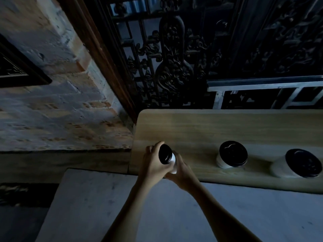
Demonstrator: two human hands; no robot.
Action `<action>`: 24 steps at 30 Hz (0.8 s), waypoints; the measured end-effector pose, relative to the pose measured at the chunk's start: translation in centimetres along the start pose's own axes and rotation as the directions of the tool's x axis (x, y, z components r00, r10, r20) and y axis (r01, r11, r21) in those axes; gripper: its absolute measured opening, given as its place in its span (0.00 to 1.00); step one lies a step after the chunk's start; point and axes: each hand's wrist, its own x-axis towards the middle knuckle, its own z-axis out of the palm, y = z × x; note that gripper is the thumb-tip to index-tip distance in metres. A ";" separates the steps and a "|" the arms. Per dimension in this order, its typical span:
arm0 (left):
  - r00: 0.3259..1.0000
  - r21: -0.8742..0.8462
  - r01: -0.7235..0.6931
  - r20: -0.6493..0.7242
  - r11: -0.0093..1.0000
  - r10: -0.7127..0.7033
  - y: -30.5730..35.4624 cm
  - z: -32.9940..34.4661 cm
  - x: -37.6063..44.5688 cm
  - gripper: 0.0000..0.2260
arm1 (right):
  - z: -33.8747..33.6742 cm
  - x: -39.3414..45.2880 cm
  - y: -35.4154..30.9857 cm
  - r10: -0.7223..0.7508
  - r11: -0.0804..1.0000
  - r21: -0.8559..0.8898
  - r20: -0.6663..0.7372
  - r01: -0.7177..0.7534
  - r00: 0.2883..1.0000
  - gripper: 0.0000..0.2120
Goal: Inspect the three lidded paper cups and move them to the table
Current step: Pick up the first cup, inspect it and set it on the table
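Item one: held cup [170,158], white paper body under a black lid. It was tilted, its long axis leaning up and to the left, the lid facing the upper left and partly toward the camera. It sat raised above the near left corner of the wooden shelf [192,126], close to the edge of the grey tabletop [104,198].

Left hand [153,163]: forearm reaching up from the lower centre, grip clasped about the lid end, fingers curled over the lid's far rim.

Right hand [181,173]: forearm entering from the lower right, grip wrapped round the lower body of the same cup, fingers beneath it.

Item two: middle cup [232,154], upright on the wooden shelf, black lid up, well apart from the held one.

Item three: right cup [300,164], upright on the same shelf, black lid up, near the frame's right edge.

Backdrop: brick wall [52,105] at left, dark carved screen [174,58] behind the shelf.
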 end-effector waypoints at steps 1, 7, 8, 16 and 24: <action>1.000 -0.035 0.002 0.011 0.999 -0.002 0.2 -0.3 -0.6 0.36 | -0.3 -0.6 -0.2 -0.015 0.999 -0.034 -0.003 0.015 1.000 0.45; 0.994 -0.280 -0.002 0.107 0.960 0.033 3.1 -2.7 -6.0 0.33 | -2.6 -6.2 -2.2 -0.090 0.944 -0.321 -0.027 0.077 0.996 0.38; 0.990 -0.299 -0.005 0.131 0.954 0.046 3.6 -3.0 -7.1 0.32 | -3.1 -7.4 -2.7 -0.087 0.942 -0.326 -0.019 0.076 0.996 0.38; 0.971 -0.345 -0.090 0.180 0.934 0.160 7.4 -5.1 -16.1 0.26 | -7.0 -18.5 -7.0 -0.172 0.885 -0.435 0.028 0.167 0.985 0.38; 0.896 -0.415 -0.374 0.072 0.830 0.439 11.5 -6.4 -23.9 0.17 | -8.7 -28.3 -10.7 -0.138 0.890 -0.436 0.025 0.135 0.990 0.37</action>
